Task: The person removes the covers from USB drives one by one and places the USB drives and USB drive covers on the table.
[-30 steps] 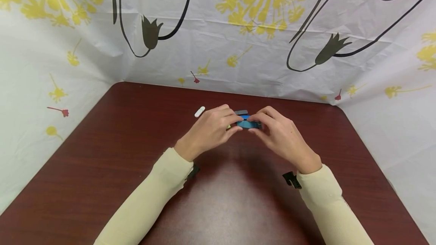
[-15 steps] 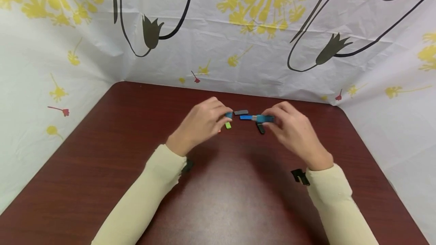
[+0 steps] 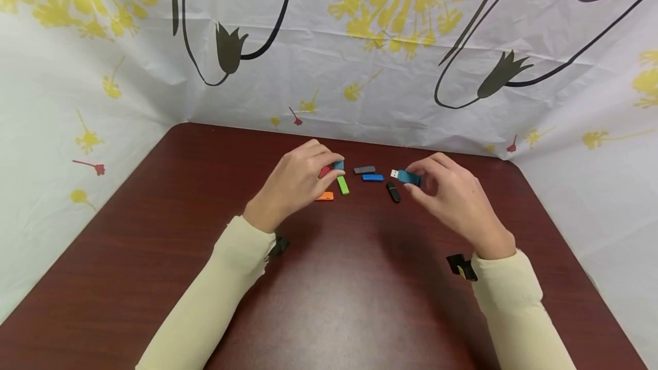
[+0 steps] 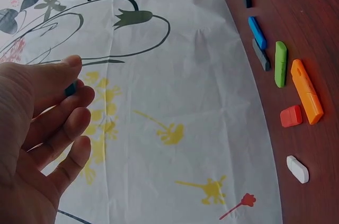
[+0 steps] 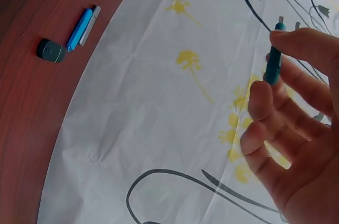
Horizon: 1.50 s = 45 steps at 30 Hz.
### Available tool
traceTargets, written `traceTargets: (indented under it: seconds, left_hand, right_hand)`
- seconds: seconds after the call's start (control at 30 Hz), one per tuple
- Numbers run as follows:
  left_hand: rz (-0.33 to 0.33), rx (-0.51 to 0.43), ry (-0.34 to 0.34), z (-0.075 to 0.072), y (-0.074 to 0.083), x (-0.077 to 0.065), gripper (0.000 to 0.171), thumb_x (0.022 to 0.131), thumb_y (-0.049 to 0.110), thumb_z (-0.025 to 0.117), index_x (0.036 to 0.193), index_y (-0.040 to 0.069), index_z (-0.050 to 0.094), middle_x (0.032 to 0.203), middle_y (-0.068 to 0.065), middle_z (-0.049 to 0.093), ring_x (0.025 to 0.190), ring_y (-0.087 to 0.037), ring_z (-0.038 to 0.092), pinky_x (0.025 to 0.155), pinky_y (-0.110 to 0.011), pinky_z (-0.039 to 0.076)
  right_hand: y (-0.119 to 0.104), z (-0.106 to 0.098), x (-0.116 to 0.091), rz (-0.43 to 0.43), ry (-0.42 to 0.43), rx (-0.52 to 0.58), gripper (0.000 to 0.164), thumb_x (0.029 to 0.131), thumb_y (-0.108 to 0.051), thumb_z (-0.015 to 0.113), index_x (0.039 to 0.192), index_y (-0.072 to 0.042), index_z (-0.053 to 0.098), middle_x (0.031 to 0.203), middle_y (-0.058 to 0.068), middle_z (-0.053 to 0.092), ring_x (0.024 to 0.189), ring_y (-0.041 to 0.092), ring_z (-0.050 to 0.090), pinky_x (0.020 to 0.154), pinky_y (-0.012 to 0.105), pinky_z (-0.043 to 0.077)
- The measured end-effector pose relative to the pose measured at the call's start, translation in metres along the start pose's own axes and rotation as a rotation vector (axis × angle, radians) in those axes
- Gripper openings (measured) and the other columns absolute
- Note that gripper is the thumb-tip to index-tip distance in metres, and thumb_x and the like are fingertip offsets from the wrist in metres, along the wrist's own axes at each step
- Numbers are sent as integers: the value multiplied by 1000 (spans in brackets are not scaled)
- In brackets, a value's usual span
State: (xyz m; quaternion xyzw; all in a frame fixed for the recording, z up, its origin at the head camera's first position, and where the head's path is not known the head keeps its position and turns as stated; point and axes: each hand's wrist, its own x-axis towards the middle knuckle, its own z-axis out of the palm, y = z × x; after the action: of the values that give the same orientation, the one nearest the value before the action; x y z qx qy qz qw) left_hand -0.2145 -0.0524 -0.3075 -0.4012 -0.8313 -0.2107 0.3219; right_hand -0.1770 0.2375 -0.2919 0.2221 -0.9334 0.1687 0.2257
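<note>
My right hand (image 3: 452, 196) pinches a teal USB stick (image 3: 409, 177) between thumb and fingers, its bare metal plug pointing left. The stick also shows in the right wrist view, held tilted with the plug up. In my left hand (image 3: 295, 181) a small teal cap (image 3: 338, 165) is pinched between thumb and index finger; in the left wrist view only a sliver of it shows. The hands are apart, above the far part of the table. Below and between them lie a green USB stick (image 3: 342, 185), a blue one (image 3: 372, 177), a grey one (image 3: 364, 170) and a black one (image 3: 393, 192).
An orange USB stick (image 4: 307, 91), a red one (image 4: 291, 116) and a white one (image 4: 297, 169) lie on the dark red table (image 3: 329, 301), partly or wholly behind the left hand in the head view. A patterned white sheet (image 3: 308, 73) hangs behind and at both sides.
The hands were together on the teal USB stick; they have parted left and right. The cap has come off with the left hand, baring the plug on the stick in the right.
</note>
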Motion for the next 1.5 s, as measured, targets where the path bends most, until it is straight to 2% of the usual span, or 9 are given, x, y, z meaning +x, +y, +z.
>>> traceTargets:
  seconds: [0.13, 0.23, 0.47, 0.63, 0.83, 1.0, 1.17, 1.27, 1.5]
  left_hand:
    - [-2, -1, -6, 2, 1, 0, 23, 86, 22, 73, 102, 5, 75, 93, -6, 75, 87, -16, 60, 76, -30, 58]
    - [6, -3, -9, 3, 2, 1, 24, 86, 23, 73, 102, 5, 75, 93, -5, 75, 88, -16, 60, 76, -29, 58]
    - [16, -4, 0, 6, 4, 2, 22, 86, 22, 73, 100, 5, 75, 91, -5, 75, 87, -15, 60, 74, -28, 58]
    - [9, -5, -17, 7, 5, 1, 23, 86, 23, 73, 101, 5, 75, 92, -5, 75, 88, -15, 60, 75, -28, 58]
    - [7, 3, -23, 8, 5, 0, 23, 87, 23, 72, 101, 6, 75, 93, -4, 75, 88, -15, 60, 75, -28, 58]
    - [1, 2, -22, 8, 5, -1, 22, 86, 23, 73, 101, 6, 75, 93, -4, 75, 87, -14, 59, 74, -28, 58]
    - [-3, -2, -27, 9, 5, -1, 21, 87, 23, 72, 100, 6, 75, 93, -3, 75, 87, -14, 59, 73, -28, 57]
    - [-3, -1, -26, 9, 4, -1, 21, 87, 23, 72, 100, 7, 75, 92, -3, 75, 87, -14, 59, 73, -28, 57]
    - [0, 3, -29, 11, 4, -1, 21, 87, 22, 72, 100, 7, 75, 92, -3, 75, 86, -14, 59, 73, -27, 57]
  right_hand:
    - [-2, 0, -1, 108, -109, 13, 24, 81, -24, 74, 101, -18, 62, 83, -1, 63, 70, 11, 52, 60, 36, 45]
    - [-3, 2, -1, 149, -184, 6, 24, 81, -26, 73, 97, -17, 57, 83, 1, 63, 69, 14, 52, 59, 36, 44]
    - [-1, 7, -5, 79, -318, -50, 14, 82, -23, 67, 82, -18, 55, 74, -1, 53, 61, 13, 46, 52, 31, 40]
    - [-5, 15, -11, 36, -450, -39, 20, 84, -21, 64, 70, -18, 50, 68, -1, 48, 57, 11, 42, 47, 28, 35]
    - [-11, 35, -24, 31, -651, 2, 26, 87, -18, 61, 67, -17, 45, 63, -3, 41, 52, 9, 35, 47, 25, 27]
    - [-17, 44, -29, 66, -788, 34, 28, 87, -15, 61, 64, -16, 44, 55, -6, 38, 47, 6, 32, 47, 24, 27]
    - [-23, 48, -34, 87, -880, 49, 45, 86, -11, 62, 54, -20, 32, 50, -8, 24, 46, 6, 19, 48, 25, 21]
    - [-27, 51, -37, 103, -905, 49, 52, 83, -8, 61, 50, -21, 22, 51, -8, 14, 50, 9, 10, 49, 26, 16]
    - [-36, 57, -42, 109, -898, 35, 54, 81, -6, 62, 48, -22, 22, 49, -9, 13, 49, 8, 8, 47, 26, 15]
